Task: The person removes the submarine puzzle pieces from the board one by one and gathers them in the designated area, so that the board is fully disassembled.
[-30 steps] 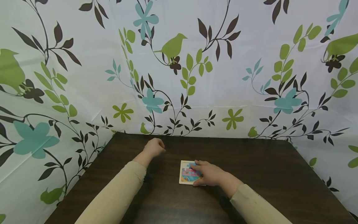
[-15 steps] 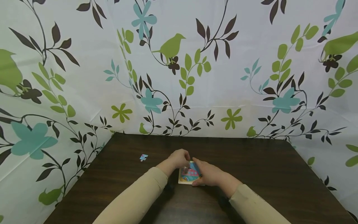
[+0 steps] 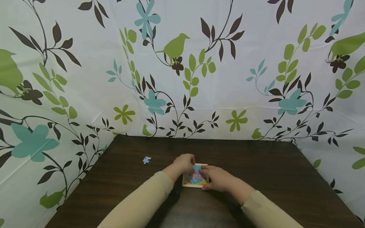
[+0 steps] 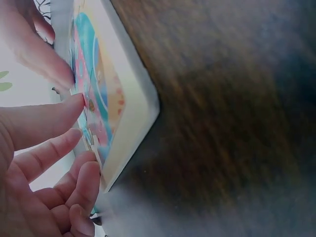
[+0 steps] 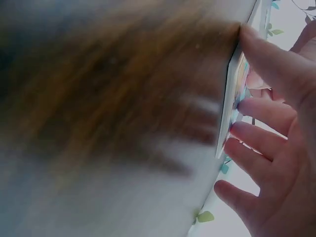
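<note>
A small jigsaw puzzle in a pale tray frame [image 3: 186,186] lies on the dark table, with a pink and blue picture. My left hand [image 3: 183,163] is over its left side. In the left wrist view the left hand's thumb and forefinger [image 4: 42,155] pinch a small puzzle piece [image 4: 88,137] at the picture's surface; the fingers partly hide it. My right hand [image 3: 220,179] rests at the frame's right side, fingers spread and fairly straight. Its thumb [image 5: 276,61] touches the near right corner, and the other fingertips lie along the edge.
A loose blue puzzle piece [image 3: 146,160] lies on the table, left of and beyond the left hand. The dark wooden table [image 3: 256,164] runs back to a white cloth [image 3: 216,95] printed with leaves, birds and flowers.
My left hand came right from the table's back left, uncovering the loose piece, and brought a piece to the puzzle. My right hand shifted slightly right, showing more of the picture.
</note>
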A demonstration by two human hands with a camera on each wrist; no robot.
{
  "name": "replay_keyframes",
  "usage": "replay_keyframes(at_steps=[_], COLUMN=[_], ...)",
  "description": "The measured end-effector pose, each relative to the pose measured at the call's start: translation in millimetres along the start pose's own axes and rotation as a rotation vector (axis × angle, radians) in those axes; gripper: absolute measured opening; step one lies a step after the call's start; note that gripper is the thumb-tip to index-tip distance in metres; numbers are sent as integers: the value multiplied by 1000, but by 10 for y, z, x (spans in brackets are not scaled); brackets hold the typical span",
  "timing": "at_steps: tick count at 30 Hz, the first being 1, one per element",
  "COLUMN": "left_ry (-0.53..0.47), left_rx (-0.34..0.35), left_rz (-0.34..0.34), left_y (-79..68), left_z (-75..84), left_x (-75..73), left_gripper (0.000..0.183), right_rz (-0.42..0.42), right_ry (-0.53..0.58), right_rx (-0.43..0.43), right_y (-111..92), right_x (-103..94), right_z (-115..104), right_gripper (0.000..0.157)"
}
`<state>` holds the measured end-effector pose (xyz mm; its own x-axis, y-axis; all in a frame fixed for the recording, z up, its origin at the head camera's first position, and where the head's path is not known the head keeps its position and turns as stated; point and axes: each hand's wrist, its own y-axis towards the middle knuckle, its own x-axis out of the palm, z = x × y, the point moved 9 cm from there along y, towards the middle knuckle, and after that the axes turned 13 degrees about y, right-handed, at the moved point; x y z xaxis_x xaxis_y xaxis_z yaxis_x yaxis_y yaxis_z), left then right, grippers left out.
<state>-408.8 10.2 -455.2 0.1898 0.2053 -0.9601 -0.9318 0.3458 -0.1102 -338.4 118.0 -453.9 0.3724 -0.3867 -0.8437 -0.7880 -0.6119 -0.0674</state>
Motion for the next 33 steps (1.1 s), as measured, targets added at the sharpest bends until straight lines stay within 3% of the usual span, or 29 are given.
replay_keyframes(at_steps=[9, 18, 29, 33], left_ry=[-37, 71, 31, 35], left_rx=[12, -16, -39, -31], left_rz=[-21, 40, 57, 71], left_y=[-28, -47, -67, -109], left_z=[30, -12, -29, 0], left_x=[4, -35, -41, -76], left_gripper=[23, 27, 23, 12], right_rz=[17, 5, 17, 21], right_ry=[13, -1, -18, -11], right_rx=[18, 13, 25, 19], right_y=[-50, 1, 32, 30], right_x=[-46, -45, -37, -39], right_z=[-55, -67, -28, -40], right_gripper=[56, 57, 57, 58])
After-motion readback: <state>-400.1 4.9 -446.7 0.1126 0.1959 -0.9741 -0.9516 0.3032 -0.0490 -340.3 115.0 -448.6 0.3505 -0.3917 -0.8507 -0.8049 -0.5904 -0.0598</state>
